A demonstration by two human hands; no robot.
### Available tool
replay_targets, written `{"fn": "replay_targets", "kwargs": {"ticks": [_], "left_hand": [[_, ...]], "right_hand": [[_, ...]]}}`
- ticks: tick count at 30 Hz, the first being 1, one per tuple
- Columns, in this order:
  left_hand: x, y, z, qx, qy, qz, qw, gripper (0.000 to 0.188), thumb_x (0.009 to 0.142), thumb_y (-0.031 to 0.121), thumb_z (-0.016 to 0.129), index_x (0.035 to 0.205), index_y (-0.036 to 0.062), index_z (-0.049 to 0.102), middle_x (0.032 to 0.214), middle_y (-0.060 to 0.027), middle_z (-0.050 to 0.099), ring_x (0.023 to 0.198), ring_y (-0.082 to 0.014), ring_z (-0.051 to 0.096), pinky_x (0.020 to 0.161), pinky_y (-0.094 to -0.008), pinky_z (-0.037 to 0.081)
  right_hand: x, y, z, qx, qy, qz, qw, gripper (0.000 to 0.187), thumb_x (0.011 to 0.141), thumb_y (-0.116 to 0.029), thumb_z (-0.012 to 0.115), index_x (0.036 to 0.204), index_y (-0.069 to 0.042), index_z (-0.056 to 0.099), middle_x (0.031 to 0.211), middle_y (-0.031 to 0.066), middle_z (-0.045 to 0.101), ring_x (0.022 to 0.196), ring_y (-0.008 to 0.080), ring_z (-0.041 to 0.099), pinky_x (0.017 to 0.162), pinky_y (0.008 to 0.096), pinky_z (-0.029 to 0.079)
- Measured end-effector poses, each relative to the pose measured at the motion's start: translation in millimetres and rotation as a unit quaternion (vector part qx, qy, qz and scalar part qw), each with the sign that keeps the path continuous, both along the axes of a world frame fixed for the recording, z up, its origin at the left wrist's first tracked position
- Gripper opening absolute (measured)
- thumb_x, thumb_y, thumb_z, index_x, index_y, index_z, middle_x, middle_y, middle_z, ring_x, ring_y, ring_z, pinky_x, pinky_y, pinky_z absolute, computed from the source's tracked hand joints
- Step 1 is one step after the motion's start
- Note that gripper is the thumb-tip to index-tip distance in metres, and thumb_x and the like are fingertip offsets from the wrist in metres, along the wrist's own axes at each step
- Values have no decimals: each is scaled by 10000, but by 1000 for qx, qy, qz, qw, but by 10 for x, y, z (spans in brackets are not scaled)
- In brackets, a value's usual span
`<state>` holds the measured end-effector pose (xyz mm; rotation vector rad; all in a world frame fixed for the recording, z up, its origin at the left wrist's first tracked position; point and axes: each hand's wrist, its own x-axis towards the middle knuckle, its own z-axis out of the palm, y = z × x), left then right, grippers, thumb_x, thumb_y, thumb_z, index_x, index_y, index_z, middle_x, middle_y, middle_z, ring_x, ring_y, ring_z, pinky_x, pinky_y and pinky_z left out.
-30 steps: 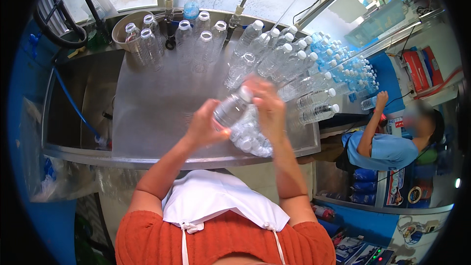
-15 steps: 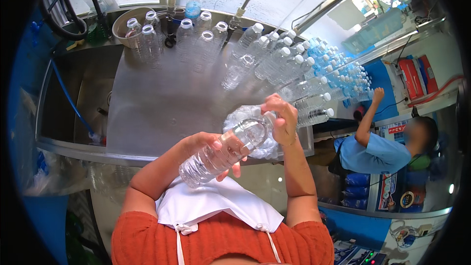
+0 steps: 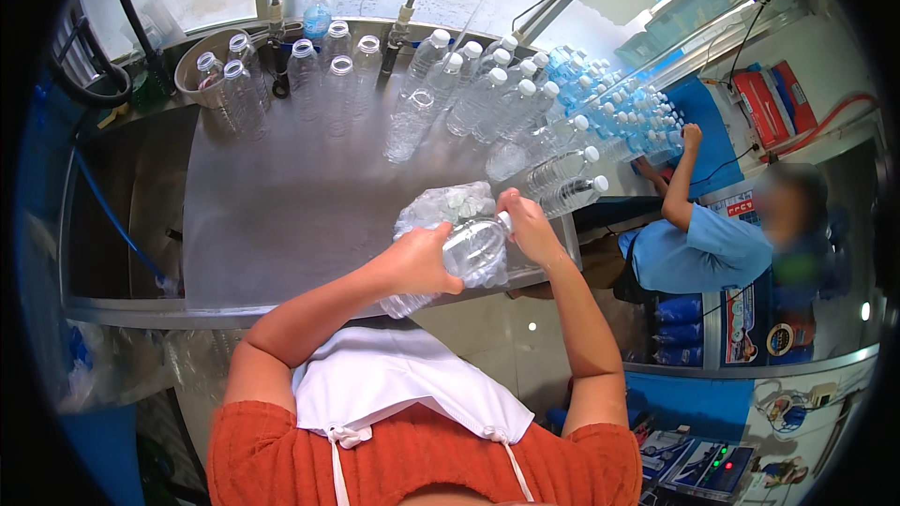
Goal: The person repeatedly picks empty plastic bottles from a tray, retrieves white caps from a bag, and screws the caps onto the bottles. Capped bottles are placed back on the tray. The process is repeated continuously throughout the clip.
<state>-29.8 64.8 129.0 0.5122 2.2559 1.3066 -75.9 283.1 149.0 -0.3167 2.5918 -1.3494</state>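
Note:
A clear plastic bottle (image 3: 478,245) lies tilted in front of me, its neck up to the right and its base down to the left. My left hand (image 3: 422,260) is closed round its body. At the neck, my right hand (image 3: 530,228) has its fingers closed on a white cap (image 3: 504,221). Just behind the bottle sits a clear plastic bag (image 3: 427,208) of white caps, partly hidden by the bottle and hands. Several capped clear bottles (image 3: 489,98) stand on the steel counter (image 3: 272,225) beyond my right hand.
Uncapped bottles (image 3: 339,80) stand by the taps, some near a round basin (image 3: 192,80). A steel sink (image 3: 131,178) is at the left. To the right, a person in a blue shirt (image 3: 698,248) reaches toward many blue-labelled bottles (image 3: 633,117).
My left hand has shifted from under the bottle to over its side. The bottle now lies nearer the bag, and my right fingers have closed at its cap. The view has shifted slightly.

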Motion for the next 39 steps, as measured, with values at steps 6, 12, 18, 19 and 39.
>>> {"fn": "replay_targets", "kwargs": {"ticks": [6,12,18,19,39], "left_hand": [[73,453,-75,123,-10,-55,991,776,639,261,790,1242,-109,471,934,-233,682,883,-315,678,805,-347,516],[243,789,-234,170,226,30,959,619,807,246,698,1314,3,441,1121,-213,618,1073,-325,603,903,-390,481],[461,85,-714,165,17,73,984,348,851,177,634,1156,16,595,1111,-152,639,1040,-284,625,902,-374,490],[564,-48,-765,166,-10,108,980,318,851,165,629,1132,16,610,1114,-149,641,1034,-272,629,898,-367,495],[3891,-2564,-3477,-221,-233,365,874,265,742,171,579,949,40,680,930,-194,669,898,-375,632,797,-464,497]], "right_hand": [[445,374,188,51,221,-48,973,255,943,-253,512,809,-37,537,579,142,463,497,276,477,508,371,394],[513,1072,224,263,294,-190,899,278,919,-323,552,812,-67,529,630,205,543,609,433,559,536,468,423],[75,1757,-196,394,305,-267,825,319,944,-377,525,834,-80,489,680,225,601,679,456,599,572,546,430],[0,1843,-242,393,310,-272,822,325,947,-383,520,834,-80,492,681,224,603,680,458,599,574,548,431],[1806,-2526,-1450,11,-204,429,880,283,854,-123,640,1119,-24,635,844,60,604,769,163,598,723,308,482]]}}
